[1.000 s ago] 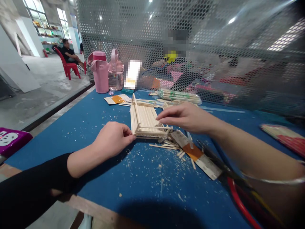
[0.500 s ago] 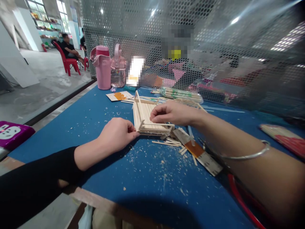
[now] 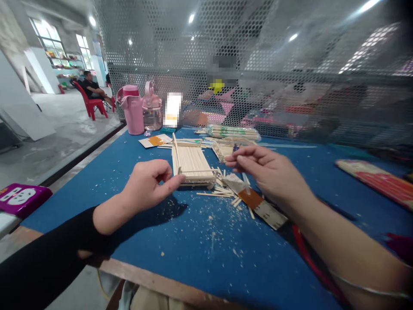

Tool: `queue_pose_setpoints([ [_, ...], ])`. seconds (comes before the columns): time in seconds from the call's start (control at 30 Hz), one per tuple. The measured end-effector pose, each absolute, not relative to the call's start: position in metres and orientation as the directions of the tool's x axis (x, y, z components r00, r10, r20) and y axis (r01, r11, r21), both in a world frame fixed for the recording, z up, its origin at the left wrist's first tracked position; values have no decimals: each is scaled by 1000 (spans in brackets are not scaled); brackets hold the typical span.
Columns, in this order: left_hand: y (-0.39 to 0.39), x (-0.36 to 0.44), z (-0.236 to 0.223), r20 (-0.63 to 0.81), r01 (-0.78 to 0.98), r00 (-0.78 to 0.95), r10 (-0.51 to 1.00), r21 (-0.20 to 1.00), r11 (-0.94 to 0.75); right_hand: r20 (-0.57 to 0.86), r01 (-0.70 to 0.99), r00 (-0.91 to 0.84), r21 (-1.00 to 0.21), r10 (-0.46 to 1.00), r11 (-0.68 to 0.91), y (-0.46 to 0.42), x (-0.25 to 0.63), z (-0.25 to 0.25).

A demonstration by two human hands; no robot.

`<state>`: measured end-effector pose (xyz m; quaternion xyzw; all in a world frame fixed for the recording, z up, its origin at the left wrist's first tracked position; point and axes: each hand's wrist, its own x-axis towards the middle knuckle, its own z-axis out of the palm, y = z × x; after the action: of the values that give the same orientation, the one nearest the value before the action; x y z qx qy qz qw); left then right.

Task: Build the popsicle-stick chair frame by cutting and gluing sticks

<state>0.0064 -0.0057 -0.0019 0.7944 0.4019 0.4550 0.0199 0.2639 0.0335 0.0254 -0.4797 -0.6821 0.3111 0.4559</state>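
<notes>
A small platform of pale wooden sticks [image 3: 193, 161], with raised rails along its edges, lies on the blue tabletop [image 3: 180, 241]. My left hand [image 3: 150, 185] is at its near left corner, the thumb stretched out to that corner and the index finger curled apart from it. To the right of the platform, my right hand [image 3: 271, 170] hovers with fingers extended and nothing visible in them. Just beyond its fingertips sits a second stick piece [image 3: 221, 150], partly hidden. Below the hand are loose short sticks [image 3: 222, 189] and a cardboard strip with orange tape [image 3: 251, 199].
Behind stand a pink thermos [image 3: 134, 114], a clear bottle [image 3: 152, 114] and a blurred bright screen [image 3: 173, 110]. A bagged stick bundle [image 3: 232, 132] lies before the perforated metal screen [image 3: 258, 86]. A purple power strip [image 3: 24, 200] is at left, a red-labelled packet [image 3: 377, 181] at right.
My right hand has drawn back to the right from over the platform and its fingers have straightened. My left index finger has come off the corner. The view has shifted slightly.
</notes>
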Motion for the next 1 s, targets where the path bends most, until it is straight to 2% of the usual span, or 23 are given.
queue_pose_setpoints([
  [0.03,-10,8,0,813,600,256,523,290,-745,336,386,-126,-850,933,358,35,262,17],
  [0.1,-14,13,8,913,619,267,309,83,-781,376,458,-143,-795,915,398,36,260,5],
  [0.17,-9,22,25,904,675,338,263,-38,-737,421,503,-141,-749,896,431,33,258,-1],
  [0.23,8,35,46,810,702,396,431,35,-711,509,548,-218,-642,832,536,26,257,-2],
  [0.27,20,42,56,700,697,454,551,106,-709,556,567,-298,-551,776,613,23,257,-1],
  [0.33,47,55,73,343,698,609,716,198,-688,603,566,-470,-355,645,744,16,258,1],
  [0.4,72,65,82,60,717,679,732,165,-678,604,549,-564,-235,563,802,13,259,1],
  [0.53,99,73,78,-167,672,740,651,208,-711,597,554,-597,-176,536,814,16,261,-2],
  [0.63,103,74,71,-283,683,730,622,271,-678,587,551,-611,-166,531,818,19,261,-4],
  [0.77,101,77,68,-361,688,724,587,318,-653,573,552,-616,-176,541,815,19,260,-3],
  [1.0,100,85,69,-362,690,722,590,305,-657,564,571,-600,-194,567,798,18,258,-3],
])
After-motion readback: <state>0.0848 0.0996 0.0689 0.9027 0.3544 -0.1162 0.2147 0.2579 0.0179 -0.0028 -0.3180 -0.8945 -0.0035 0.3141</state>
